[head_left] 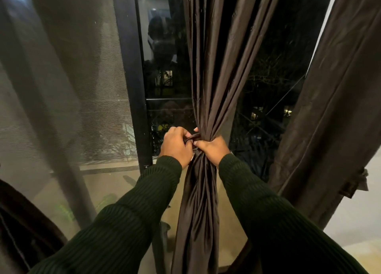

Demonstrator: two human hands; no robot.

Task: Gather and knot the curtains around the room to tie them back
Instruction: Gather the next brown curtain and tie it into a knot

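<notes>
A dark brown curtain (218, 71) hangs in front of the window, bunched into a narrow bundle at mid height. My right hand (213, 149) grips the gathered bundle from the right side. My left hand (176, 146) pinches a thin strip of the same brown fabric (191, 138) that wraps the bundle at the gather. Below my hands the curtain falls in loose folds (198, 222) toward the floor. Both arms wear dark green ribbed sleeves.
A second brown curtain (334, 108) hangs at the right, with a strap (354, 183) on its edge. A sheer grey curtain (61, 88) covers the left. A black window frame (134, 77) stands between. Dark glass shows night outside.
</notes>
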